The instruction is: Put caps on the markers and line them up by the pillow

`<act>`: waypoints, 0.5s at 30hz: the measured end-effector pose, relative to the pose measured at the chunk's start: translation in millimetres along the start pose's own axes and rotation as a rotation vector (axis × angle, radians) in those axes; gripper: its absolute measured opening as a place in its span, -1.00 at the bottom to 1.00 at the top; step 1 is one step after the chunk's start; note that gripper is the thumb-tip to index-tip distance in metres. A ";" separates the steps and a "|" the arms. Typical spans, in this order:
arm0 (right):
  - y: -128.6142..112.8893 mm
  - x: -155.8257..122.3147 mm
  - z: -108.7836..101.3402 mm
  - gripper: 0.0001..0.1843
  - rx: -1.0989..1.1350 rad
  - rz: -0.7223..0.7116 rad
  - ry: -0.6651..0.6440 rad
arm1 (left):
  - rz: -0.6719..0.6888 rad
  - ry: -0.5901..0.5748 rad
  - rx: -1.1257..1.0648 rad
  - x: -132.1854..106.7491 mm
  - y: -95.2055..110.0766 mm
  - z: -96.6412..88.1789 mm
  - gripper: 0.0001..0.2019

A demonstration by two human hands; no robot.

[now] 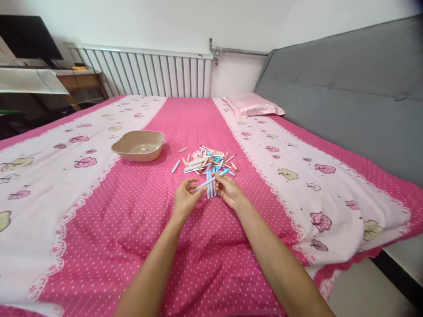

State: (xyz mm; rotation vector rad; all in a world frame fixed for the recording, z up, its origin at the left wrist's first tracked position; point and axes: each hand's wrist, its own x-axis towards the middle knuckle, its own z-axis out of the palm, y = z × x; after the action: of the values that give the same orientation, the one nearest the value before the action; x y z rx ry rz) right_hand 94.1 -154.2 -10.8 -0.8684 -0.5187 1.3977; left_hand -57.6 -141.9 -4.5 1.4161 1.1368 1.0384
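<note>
Both my hands meet over the pink dotted bedsheet [132, 229] just in front of a pile of pens [208, 163]. My right hand [228, 190] pinches a light blue pen [211, 180] near its cap end. My left hand [185, 199] has its fingers curled at the pen's other end, touching or gripping it. Under my right hand lie two or three more blue pens [211, 190] side by side. The pile holds several pens and caps in blue, white and orange.
A beige plastic basin [139, 145] sits on the bed to the left of the pile. A pink pillow [253, 105] lies at the far right by the grey headboard [346, 97]. A radiator [148, 72] and a desk [76, 81] stand beyond the bed.
</note>
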 end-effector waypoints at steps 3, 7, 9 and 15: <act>-0.5 0.6 -1.4 -0.67 0.020 0.011 0.004 | 0.060 0.045 0.001 1.9 -1.7 -0.7 -0.61; -0.9 -0.3 -1.4 -0.70 0.033 0.023 -0.001 | 0.042 0.036 0.028 2.2 -3.6 -1.9 -0.69; -0.9 -0.7 -1.0 -0.71 0.036 0.029 -0.005 | 0.004 0.018 0.044 1.6 -4.8 -2.9 -0.62; -1.1 -0.9 -0.6 -0.76 0.047 0.044 0.000 | -0.079 0.056 0.096 2.0 -7.1 -8.2 -0.46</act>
State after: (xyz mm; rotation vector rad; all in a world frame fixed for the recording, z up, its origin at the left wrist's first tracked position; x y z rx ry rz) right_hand 95.1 -155.1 -10.1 -0.8463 -0.4672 1.4445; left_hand -66.1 -138.0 -10.4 1.4125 1.2876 0.9841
